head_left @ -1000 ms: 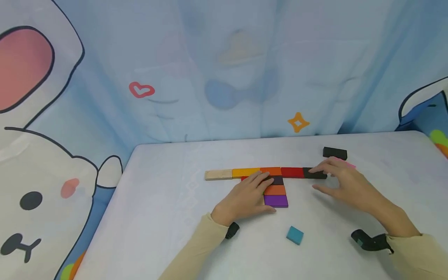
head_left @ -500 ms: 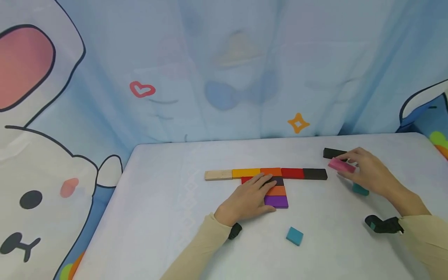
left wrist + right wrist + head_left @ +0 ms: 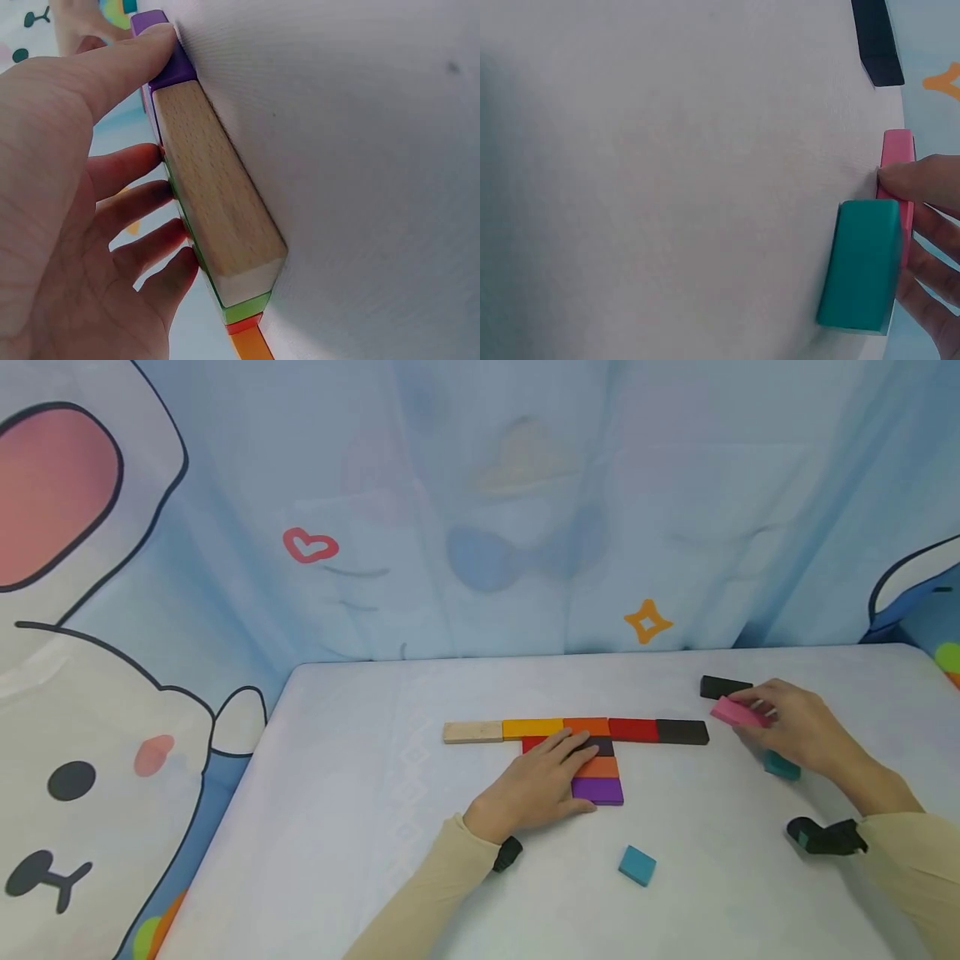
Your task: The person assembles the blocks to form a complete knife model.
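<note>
My left hand rests over a group of flat coloured blocks in the head view. Its thumb touches the purple block, and its fingertips lie on the blocks. Under that palm the left wrist view shows a plain wooden block and a green block. An orange block and a dark block show beside the fingers. At the right, my right hand pinches a pink block between thumb and fingers. Just beside it lies a teal block, partly under the hand in the head view.
Above the group runs a row: pale wood, yellow, orange, red and dark grey blocks. A loose black block lies behind the pink one. A blue block lies nearer the front.
My right hand has moved right from the dark grey end of the row to the pink block and now pinches it. The left hand has stayed on the blocks.
</note>
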### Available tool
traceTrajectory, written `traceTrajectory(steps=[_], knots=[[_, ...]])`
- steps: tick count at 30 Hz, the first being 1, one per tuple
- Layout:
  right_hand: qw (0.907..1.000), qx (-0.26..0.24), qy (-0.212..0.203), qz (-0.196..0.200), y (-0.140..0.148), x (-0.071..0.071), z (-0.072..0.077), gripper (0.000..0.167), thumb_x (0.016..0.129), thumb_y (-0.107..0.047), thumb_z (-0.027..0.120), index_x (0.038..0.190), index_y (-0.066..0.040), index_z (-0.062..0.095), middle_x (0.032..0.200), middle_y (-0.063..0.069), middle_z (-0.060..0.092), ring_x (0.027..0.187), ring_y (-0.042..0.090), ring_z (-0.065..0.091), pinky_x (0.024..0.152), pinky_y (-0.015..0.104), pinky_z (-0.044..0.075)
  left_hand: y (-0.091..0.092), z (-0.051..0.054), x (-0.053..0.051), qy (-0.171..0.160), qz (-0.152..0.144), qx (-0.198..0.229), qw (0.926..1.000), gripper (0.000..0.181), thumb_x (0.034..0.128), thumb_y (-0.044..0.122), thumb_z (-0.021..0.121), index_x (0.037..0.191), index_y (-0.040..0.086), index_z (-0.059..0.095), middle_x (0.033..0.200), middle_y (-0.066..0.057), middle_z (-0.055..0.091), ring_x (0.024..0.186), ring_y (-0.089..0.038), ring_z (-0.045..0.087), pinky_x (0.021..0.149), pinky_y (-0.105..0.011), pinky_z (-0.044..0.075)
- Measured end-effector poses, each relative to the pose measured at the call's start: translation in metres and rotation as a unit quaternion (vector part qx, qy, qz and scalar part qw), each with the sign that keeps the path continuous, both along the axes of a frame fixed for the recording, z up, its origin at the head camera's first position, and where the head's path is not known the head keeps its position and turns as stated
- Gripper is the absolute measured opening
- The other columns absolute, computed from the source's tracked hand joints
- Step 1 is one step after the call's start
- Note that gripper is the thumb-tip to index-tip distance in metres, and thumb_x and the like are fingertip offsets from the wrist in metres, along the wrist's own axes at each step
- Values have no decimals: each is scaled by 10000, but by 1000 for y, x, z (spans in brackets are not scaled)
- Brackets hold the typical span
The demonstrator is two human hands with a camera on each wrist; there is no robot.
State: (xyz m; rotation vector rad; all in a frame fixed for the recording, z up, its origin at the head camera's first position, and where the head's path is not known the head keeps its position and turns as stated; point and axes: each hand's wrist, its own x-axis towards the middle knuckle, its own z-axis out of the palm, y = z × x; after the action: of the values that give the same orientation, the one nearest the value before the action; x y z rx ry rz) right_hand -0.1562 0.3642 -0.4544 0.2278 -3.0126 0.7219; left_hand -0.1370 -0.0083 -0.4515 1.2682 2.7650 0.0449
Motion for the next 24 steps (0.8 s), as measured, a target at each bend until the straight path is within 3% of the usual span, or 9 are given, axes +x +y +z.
traceTrajectory(steps=[12,19,21,24], knots=[[9991,134,409,34,-4,7,4,521,822,26,842,1274,124,603,1126,337,542,949,494,577,723,584,578,-2,1,1,35,-20,57,10000,737,1034,540,598,1620,139,399,1689,-42,341,1569,-232,282,1244,-295,215],[9915,180,1163,563,-39,13,19,475,782,27,874,1219,44,689,1036,191,606,891,335,592,640,296,532,-2,1,1,-41,47,73,10000,735,1032,528,607,1621,144,397,1693,-34,333,1571,-225,275,1244,-293,216],[9887,146,1265,796,-54,16,22,474,768,28,889,1207,20,710,1040,159,616,897,299,598,659,311,562,-2,2,1,-50,57,72,9999,736,1031,528,608,1621,144,396,1693,-34,332,1571,-225,275,1244,-294,218],[9847,137,1268,1189,-74,20,28,468,753,23,907,1188,2,736,1055,133,630,921,278,615,710,424,613,-1,2,2,-48,35,69,10000,737,1032,530,606,1622,143,394,1693,-37,333,1570,-228,278,1243,-296,221]])
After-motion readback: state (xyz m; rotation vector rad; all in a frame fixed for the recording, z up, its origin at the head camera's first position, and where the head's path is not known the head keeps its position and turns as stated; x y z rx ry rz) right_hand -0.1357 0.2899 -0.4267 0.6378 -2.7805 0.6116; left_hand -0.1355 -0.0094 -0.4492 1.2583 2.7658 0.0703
